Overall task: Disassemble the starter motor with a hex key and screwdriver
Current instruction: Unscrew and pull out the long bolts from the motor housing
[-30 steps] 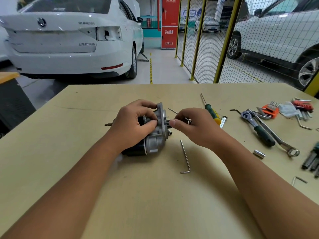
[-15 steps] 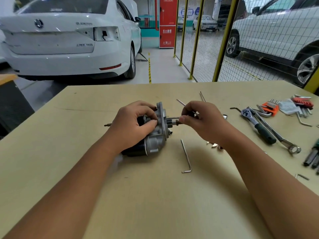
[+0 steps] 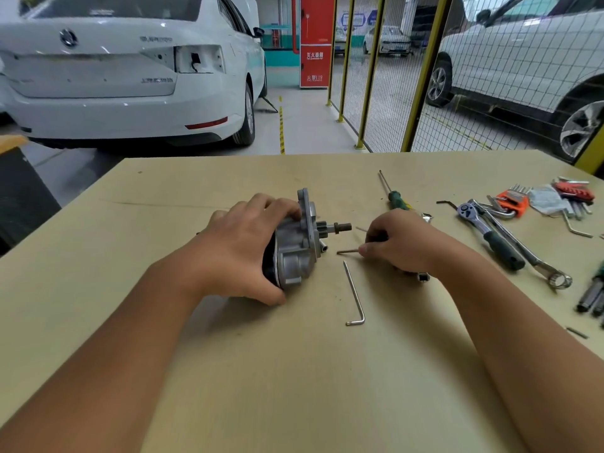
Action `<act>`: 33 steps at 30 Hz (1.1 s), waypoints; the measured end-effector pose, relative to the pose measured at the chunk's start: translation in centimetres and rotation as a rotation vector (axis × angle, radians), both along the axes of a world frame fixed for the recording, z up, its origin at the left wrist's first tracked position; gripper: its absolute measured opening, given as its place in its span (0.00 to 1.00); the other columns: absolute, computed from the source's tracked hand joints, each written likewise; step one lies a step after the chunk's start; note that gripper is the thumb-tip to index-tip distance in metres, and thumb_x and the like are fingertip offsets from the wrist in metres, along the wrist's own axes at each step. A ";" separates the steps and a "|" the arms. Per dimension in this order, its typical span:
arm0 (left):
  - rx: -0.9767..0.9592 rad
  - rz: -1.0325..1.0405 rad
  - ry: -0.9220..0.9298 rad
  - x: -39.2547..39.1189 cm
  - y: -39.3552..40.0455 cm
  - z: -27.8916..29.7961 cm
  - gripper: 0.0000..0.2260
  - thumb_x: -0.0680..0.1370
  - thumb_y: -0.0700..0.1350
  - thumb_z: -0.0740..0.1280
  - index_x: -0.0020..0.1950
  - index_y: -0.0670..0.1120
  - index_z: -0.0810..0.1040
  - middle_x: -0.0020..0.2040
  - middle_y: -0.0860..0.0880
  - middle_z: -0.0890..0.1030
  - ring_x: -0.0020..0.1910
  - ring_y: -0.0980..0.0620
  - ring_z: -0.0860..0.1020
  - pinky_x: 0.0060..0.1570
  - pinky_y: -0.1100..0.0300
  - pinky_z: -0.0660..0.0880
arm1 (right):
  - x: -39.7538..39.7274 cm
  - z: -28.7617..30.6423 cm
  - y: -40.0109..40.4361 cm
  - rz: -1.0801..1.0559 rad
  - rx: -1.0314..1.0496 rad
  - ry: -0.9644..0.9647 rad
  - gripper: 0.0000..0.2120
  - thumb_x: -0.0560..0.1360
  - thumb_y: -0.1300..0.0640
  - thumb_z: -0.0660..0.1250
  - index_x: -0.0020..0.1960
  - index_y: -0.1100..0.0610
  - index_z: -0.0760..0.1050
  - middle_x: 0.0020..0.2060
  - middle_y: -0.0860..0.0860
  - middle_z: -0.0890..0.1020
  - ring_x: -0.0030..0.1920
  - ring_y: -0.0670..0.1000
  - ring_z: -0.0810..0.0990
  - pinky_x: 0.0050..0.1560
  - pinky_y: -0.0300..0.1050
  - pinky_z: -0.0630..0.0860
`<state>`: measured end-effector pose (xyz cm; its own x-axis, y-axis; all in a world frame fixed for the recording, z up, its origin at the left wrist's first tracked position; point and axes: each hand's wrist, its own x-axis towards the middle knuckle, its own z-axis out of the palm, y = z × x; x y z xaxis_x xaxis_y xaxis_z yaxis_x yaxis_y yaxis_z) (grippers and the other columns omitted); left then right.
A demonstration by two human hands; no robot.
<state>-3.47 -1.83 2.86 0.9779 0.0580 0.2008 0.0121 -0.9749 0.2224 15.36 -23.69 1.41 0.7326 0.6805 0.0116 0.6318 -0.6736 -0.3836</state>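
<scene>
Workshop table (image 3: 228, 371) | left hand (image 3: 242, 253) grips starter motor (image 3: 294, 253) | right hand (image 3: 402, 243) pinches thin rod (image 3: 348, 252)

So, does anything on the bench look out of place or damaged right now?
Nothing looks damaged or spilled. The starter motor lies on its side under the left hand; the right hand pinches a thin hex key, and another hex key lies loose nearby.

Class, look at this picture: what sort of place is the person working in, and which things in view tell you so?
Most likely a car repair workshop or training garage. A white car with a missing tail light stands behind the table, a ratchet and other hand tools lie on it, and a starter motor is being worked on.
</scene>
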 end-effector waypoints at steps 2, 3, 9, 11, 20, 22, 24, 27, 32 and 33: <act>-0.055 -0.027 -0.021 0.0 0.3 0.1 0.45 0.54 0.63 0.74 0.70 0.66 0.62 0.62 0.59 0.71 0.59 0.52 0.75 0.61 0.45 0.74 | -0.2 0.1 0.0 0.002 -0.023 -0.003 0.10 0.75 0.47 0.74 0.48 0.54 0.83 0.42 0.49 0.82 0.45 0.49 0.79 0.47 0.46 0.78; -0.086 -0.040 -0.025 -0.1 0.5 0.3 0.44 0.55 0.62 0.74 0.70 0.66 0.63 0.62 0.59 0.72 0.57 0.53 0.76 0.59 0.46 0.76 | -0.3 0.1 0.0 0.002 -0.035 -0.008 0.10 0.75 0.47 0.74 0.48 0.53 0.83 0.43 0.49 0.82 0.46 0.50 0.79 0.49 0.47 0.79; -0.201 -0.074 -0.057 0.2 1.4 0.8 0.41 0.56 0.63 0.78 0.68 0.69 0.69 0.59 0.63 0.78 0.57 0.59 0.78 0.57 0.51 0.78 | -0.2 0.0 -0.1 -0.001 -0.002 -0.002 0.12 0.74 0.42 0.73 0.44 0.51 0.82 0.38 0.48 0.82 0.42 0.47 0.78 0.37 0.42 0.73; -0.200 -0.086 -0.068 0.1 1.6 0.6 0.42 0.57 0.64 0.78 0.71 0.63 0.74 0.63 0.63 0.75 0.62 0.60 0.77 0.62 0.53 0.76 | -0.2 -0.1 -0.1 -0.010 0.024 0.010 0.12 0.74 0.41 0.73 0.44 0.50 0.81 0.38 0.47 0.81 0.41 0.44 0.77 0.35 0.41 0.69; -0.184 -0.153 -0.304 0.0 1.1 0.0 0.29 0.62 0.52 0.79 0.63 0.47 0.85 0.60 0.53 0.83 0.59 0.57 0.81 0.60 0.52 0.79 | -0.6 0.1 0.1 -0.048 0.216 0.018 0.07 0.74 0.45 0.74 0.46 0.47 0.81 0.40 0.45 0.76 0.40 0.43 0.74 0.33 0.40 0.65; -0.176 -0.152 -0.307 0.1 1.1 0.1 0.29 0.63 0.50 0.79 0.64 0.46 0.84 0.59 0.53 0.84 0.58 0.56 0.82 0.58 0.51 0.79 | -0.8 0.0 0.2 -0.046 0.248 0.023 0.06 0.74 0.46 0.75 0.46 0.48 0.82 0.38 0.44 0.76 0.39 0.43 0.74 0.33 0.39 0.65; -0.203 -0.157 -0.296 0.0 1.1 0.4 0.29 0.63 0.49 0.79 0.64 0.46 0.84 0.57 0.53 0.84 0.56 0.56 0.83 0.56 0.51 0.79 | -0.8 0.1 0.3 -0.055 0.344 0.045 0.05 0.74 0.48 0.75 0.45 0.48 0.82 0.36 0.44 0.76 0.37 0.42 0.73 0.34 0.39 0.65; -0.332 -0.124 -0.312 -0.4 1.5 1.1 0.28 0.65 0.49 0.79 0.65 0.51 0.81 0.55 0.54 0.84 0.53 0.56 0.84 0.54 0.50 0.81 | -0.8 0.2 0.3 -0.059 0.503 0.103 0.03 0.74 0.52 0.75 0.43 0.50 0.82 0.30 0.46 0.75 0.28 0.41 0.71 0.33 0.38 0.67; -0.391 -0.061 -0.306 -0.8 3.0 2.1 0.23 0.73 0.54 0.72 0.67 0.52 0.79 0.56 0.54 0.83 0.52 0.51 0.83 0.53 0.51 0.81 | -0.7 0.0 0.6 -0.060 0.591 0.117 0.04 0.73 0.53 0.75 0.41 0.50 0.82 0.24 0.42 0.72 0.25 0.42 0.69 0.29 0.35 0.65; -0.367 -0.061 -0.304 -0.7 3.1 2.3 0.21 0.75 0.51 0.70 0.67 0.50 0.80 0.58 0.54 0.83 0.56 0.52 0.82 0.58 0.52 0.79 | -0.7 -0.1 0.7 -0.061 0.586 0.117 0.04 0.73 0.53 0.75 0.41 0.50 0.82 0.24 0.42 0.72 0.25 0.42 0.70 0.31 0.37 0.65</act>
<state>-4.15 1.28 5.12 0.8817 0.1235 0.4554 -0.1614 -0.8280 0.5369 14.63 -23.02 1.29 0.7891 0.5418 0.2893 0.5300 -0.3624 -0.7667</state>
